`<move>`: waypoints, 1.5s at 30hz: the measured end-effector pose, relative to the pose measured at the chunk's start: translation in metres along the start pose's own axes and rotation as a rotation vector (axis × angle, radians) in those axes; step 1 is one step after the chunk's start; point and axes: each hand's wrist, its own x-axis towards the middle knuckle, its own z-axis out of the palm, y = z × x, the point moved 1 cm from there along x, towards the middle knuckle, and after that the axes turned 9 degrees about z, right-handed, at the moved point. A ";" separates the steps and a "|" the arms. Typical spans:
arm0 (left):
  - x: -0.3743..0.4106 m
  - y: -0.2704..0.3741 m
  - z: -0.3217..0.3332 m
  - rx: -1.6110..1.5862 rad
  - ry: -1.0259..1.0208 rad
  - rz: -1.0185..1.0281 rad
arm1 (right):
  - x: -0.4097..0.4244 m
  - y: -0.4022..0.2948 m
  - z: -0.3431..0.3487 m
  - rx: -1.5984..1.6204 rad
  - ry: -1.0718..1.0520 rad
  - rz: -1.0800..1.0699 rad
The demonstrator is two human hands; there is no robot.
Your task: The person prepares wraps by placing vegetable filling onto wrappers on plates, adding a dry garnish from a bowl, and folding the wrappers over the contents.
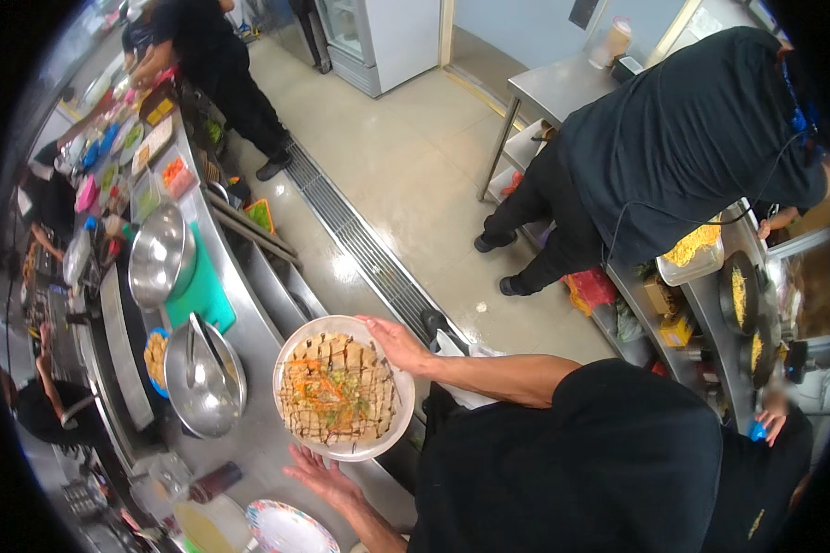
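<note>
My right hand (pixel 401 349) grips the rim of a round pale plate (pixel 404 408) over the front edge of the steel counter. On the plate lies a flat, light-brown food (pixel 335 390), crisscrossed with dark sauce and topped with shredded orange and green vegetables. Below the plate in the picture, my left hand (pixel 325 477) is open, palm up and fingers apart. Its fingertips are close to the plate's rim; whether they touch it I cannot tell. Beside the plate on the counter stands a steel mixing bowl (pixel 214 408) with metal tongs (pixel 197 352) in it.
Another steel bowl (pixel 159 256) rests on a green cutting board (pixel 211 297). Near my left hand are a patterned plate (pixel 290 529) and a dark sauce bottle (pixel 214 482). A co-worker (pixel 664 138) stands behind, near shelving; another person (pixel 207 62) works farther along the counter. A drain grate (pixel 360 242) crosses the floor.
</note>
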 end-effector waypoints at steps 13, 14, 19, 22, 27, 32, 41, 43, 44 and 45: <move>0.192 0.073 0.342 -0.002 -0.397 -0.020 | 0.190 -0.192 -0.165 0.026 0.373 -0.263; 0.209 0.076 0.373 -0.003 -0.457 -0.020 | 0.203 -0.212 -0.180 -0.008 0.429 -0.319; 0.263 0.093 0.555 0.025 -0.710 -0.019 | 0.262 -0.281 -0.276 0.149 0.667 -0.269; 0.280 0.087 0.662 0.152 -0.831 -0.031 | 0.297 -0.290 -0.347 0.222 0.852 -0.297; 0.308 0.052 0.858 0.211 -1.223 -0.076 | 0.328 -0.335 -0.443 0.428 1.130 -0.482; 0.303 0.031 0.906 0.563 -1.592 -0.158 | 0.302 -0.281 -0.392 0.736 1.566 -0.328; 0.128 -0.030 1.194 0.720 -2.232 -0.201 | 0.275 -0.383 -0.509 0.687 2.286 -0.071; 0.166 -0.076 1.182 0.657 -2.296 -0.154 | 0.318 -0.339 -0.486 0.705 2.286 -0.030; 0.195 -0.094 1.180 0.672 -2.268 -0.185 | 0.345 -0.324 -0.476 0.716 2.255 0.024; 0.184 -0.097 1.185 0.648 -2.271 -0.229 | 0.338 -0.328 -0.479 0.704 2.262 0.061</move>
